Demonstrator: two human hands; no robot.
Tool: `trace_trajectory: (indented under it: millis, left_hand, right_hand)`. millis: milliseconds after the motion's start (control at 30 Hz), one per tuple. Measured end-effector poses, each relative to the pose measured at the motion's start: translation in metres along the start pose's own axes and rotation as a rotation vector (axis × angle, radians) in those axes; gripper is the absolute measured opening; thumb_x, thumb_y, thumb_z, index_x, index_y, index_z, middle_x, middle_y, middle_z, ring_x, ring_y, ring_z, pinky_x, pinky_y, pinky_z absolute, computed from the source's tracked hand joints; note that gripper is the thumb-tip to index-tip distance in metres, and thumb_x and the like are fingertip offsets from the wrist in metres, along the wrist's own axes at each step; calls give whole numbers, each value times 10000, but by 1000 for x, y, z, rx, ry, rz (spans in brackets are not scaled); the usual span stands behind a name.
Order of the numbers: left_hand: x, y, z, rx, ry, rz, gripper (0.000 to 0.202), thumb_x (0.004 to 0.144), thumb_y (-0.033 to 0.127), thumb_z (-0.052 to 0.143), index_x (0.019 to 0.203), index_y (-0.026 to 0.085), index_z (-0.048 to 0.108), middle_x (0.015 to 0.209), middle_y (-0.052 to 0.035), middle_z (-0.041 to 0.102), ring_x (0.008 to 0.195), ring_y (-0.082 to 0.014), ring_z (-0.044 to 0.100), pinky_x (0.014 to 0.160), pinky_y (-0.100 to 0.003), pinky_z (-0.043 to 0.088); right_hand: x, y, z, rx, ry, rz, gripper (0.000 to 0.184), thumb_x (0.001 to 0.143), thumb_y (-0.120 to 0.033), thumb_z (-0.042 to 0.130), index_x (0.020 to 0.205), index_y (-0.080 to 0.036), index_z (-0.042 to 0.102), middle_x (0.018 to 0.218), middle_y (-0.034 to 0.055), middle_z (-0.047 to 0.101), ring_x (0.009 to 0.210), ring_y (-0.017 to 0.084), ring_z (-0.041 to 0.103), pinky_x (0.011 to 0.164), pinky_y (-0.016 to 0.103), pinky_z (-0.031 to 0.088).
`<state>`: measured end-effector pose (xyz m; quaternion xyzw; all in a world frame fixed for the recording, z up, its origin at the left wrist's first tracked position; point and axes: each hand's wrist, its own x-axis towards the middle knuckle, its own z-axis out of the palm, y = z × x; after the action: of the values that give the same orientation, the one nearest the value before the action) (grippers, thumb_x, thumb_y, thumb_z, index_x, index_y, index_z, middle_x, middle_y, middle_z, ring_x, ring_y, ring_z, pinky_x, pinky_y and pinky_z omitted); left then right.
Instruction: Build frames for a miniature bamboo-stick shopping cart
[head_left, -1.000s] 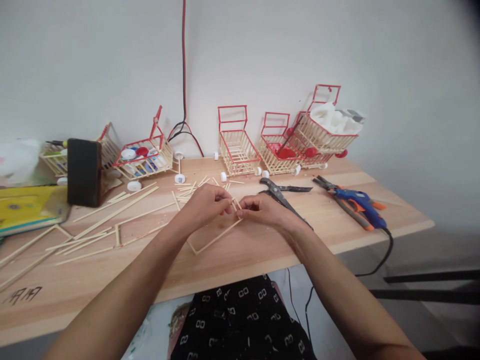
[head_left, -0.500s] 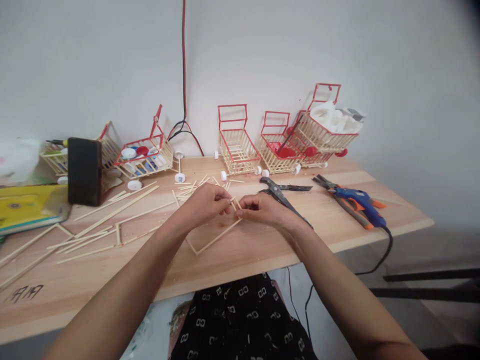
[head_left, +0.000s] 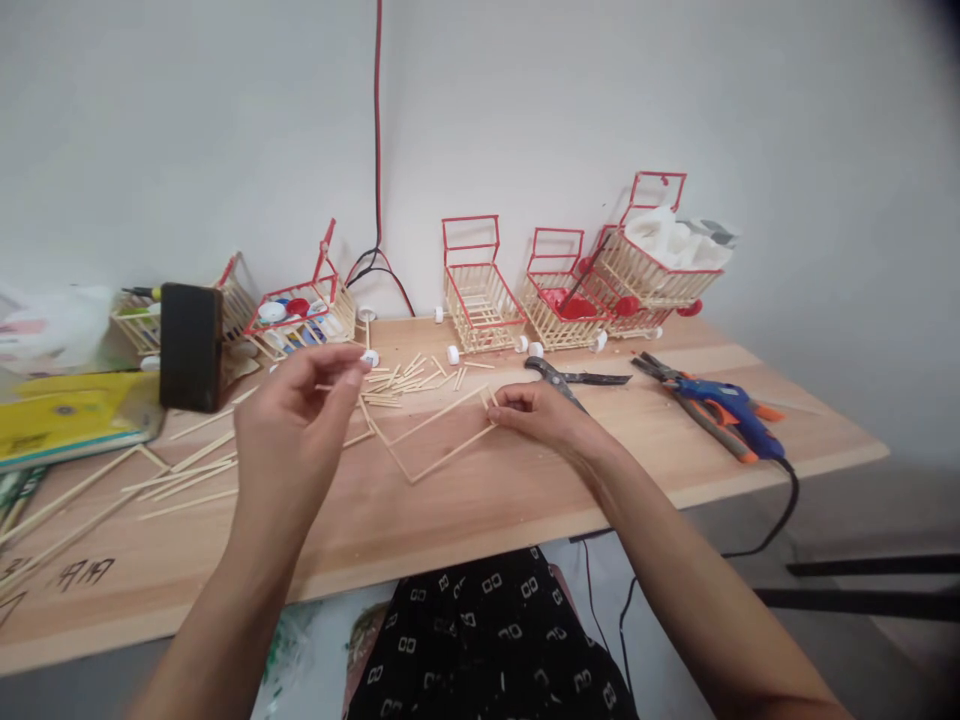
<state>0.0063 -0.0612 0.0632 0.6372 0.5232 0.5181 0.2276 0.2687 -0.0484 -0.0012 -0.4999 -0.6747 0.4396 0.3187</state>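
Note:
My right hand (head_left: 534,412) pinches one corner of a thin wooden stick frame (head_left: 450,455), its long sides stretching left just above or on the table. My left hand (head_left: 289,430) is raised left of the frame, thumb and fingers drawn together. A pale sliver, perhaps a short stick, shows between those fingers, too small to name surely. Behind the frame lies a pile of short cut sticks (head_left: 401,380). Longer wooden sticks (head_left: 187,480) are spread to the left, partly hidden by my left hand.
Small stick-built carts with red rims, one being a nearby cart (head_left: 484,305), line the wall. Black-handled cutters (head_left: 555,377), pliers (head_left: 709,425) and a blue glue gun (head_left: 739,415) lie right. A black phone (head_left: 190,345) stands left by a yellow packet (head_left: 75,415).
My left hand has let go of the frame corner and moved left and up. The right hand still holds the frame. The view has shifted slightly left.

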Motion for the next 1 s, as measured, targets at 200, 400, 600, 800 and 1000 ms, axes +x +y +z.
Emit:
trace_trajectory:
  millis: [200,400,600,800,1000]
  left_hand:
    - [-36,-42,-2,-88,-290,-328,383,779,370,627,1106,175,587,929,-40,673,608,-116,559,551,-234,451]
    - [-43,-39,15,-52,-509,-230,298,854,422,547,727,166,632,597,10,594,559,-120,531,568,-226,407]
    - [-46,-44,12,-65,-529,-224,327,857,447,544,700,170,617,574,9,595,546,-127,531,559,-226,403]
    - [-49,-56,0,-196,-454,-267,328,833,443,585,667,164,628,599,-7,615,578,-129,549,614,-233,429]
    - [-53,-60,-4,-419,-233,-404,280,779,426,672,711,154,664,725,-38,664,716,-135,589,645,-206,440]
  right_hand:
    - [-1,-5,4,39,12,-23,272,815,-417,608,711,-169,566,622,-42,447,561,91,367,526,245,231]
    - [3,5,7,39,87,-69,220,795,-388,630,808,-176,570,648,-40,506,583,100,426,540,234,276]
    - [3,10,7,8,96,-33,281,785,-390,637,936,-154,611,673,-18,575,595,114,486,546,234,323]
    - [11,-4,-5,-352,98,-166,220,863,-323,549,865,-167,703,820,31,691,750,157,598,671,256,405]
    - [46,-26,-4,-873,199,-61,255,927,-225,480,1027,-180,710,1068,103,688,1012,219,602,853,301,414]
